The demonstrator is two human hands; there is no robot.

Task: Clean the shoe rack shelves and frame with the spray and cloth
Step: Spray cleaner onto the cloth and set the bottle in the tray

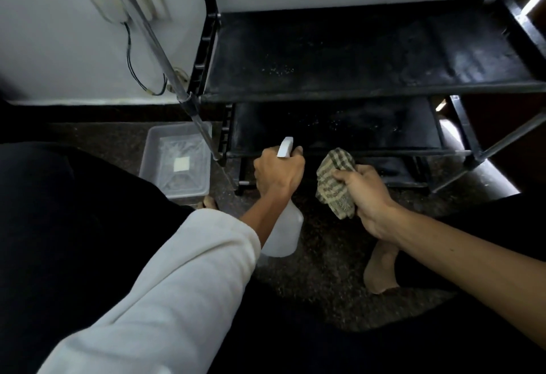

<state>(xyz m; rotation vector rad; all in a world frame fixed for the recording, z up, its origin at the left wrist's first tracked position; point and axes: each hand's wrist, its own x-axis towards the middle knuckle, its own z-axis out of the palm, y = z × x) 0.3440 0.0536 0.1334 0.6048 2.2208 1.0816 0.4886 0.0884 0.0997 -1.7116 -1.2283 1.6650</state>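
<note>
A black shoe rack [354, 89] with metal poles stands against the white wall, its dark fabric shelves stacked one below another. Pale specks dot the upper shelf [339, 54] and the shelf under it [339, 125]. My left hand [277, 171] grips a white spray bottle [282, 231] by its neck, with the nozzle pointing at the lower shelf's front edge. My right hand [366, 193] holds a bunched checked cloth [335, 181] just right of the bottle, in front of the lowest shelf.
A clear plastic tub [177, 160] sits on the dark speckled floor left of the rack. A wall socket with a hanging cable [130, 57] is at the upper left. My bare feet [381, 267] and dark trousers fill the foreground.
</note>
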